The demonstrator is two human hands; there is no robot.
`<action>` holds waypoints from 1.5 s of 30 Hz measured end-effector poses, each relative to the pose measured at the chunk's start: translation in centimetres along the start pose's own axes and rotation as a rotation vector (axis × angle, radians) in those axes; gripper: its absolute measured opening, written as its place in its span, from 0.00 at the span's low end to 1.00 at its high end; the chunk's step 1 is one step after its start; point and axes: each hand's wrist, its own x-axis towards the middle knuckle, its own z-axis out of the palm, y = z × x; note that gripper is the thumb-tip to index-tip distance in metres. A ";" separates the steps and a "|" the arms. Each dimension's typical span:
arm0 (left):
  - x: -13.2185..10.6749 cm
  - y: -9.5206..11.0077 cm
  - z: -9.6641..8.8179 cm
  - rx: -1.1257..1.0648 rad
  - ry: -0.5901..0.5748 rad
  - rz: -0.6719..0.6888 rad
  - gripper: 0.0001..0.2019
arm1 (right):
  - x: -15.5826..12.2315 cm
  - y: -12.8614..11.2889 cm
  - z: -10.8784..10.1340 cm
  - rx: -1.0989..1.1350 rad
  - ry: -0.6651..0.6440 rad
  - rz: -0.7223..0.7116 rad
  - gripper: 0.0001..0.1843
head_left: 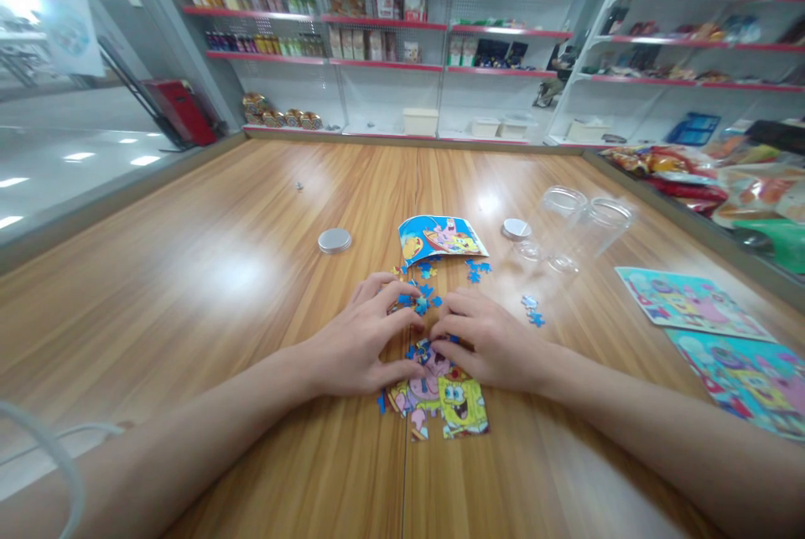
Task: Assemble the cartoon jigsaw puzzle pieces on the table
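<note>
A partly joined cartoon jigsaw (449, 406) lies on the wooden table (239, 271) in front of me. My left hand (368, 338) rests at its upper left, fingers bent, fingertips pinching a small blue piece (420, 304). Across from it, my right hand (487, 338) sits at the puzzle's upper right, fingers curled down onto the top edge of the joined part. Loose blue pieces (475, 269) are scattered just beyond both hands. A printed reference picture (440, 237) lies beyond those.
Two clear plastic jars (582, 220) lie on their sides at the right, with a silver lid (516, 229) near them and another lid (334, 240) to the left. Two finished puzzle boards (723, 329) lie at the right. Snack bags and store shelves surround the table.
</note>
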 end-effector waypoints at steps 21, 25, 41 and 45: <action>0.3 -0.1 -0.1 -0.011 -0.009 0.031 0.18 | -0.2 -0.9 -0.5 -0.001 0.066 0.048 0.05; 0.2 -0.4 0.1 -0.001 -0.017 0.034 0.20 | -0.3 -0.9 0.0 0.023 0.041 0.047 0.10; 0.1 0.0 0.1 0.015 -0.008 0.060 0.15 | -0.2 -0.7 -0.5 0.001 0.048 0.057 0.07; 0.2 0.5 0.3 -0.012 0.024 0.065 0.08 | -0.2 -0.6 -0.3 -0.018 0.027 0.080 0.08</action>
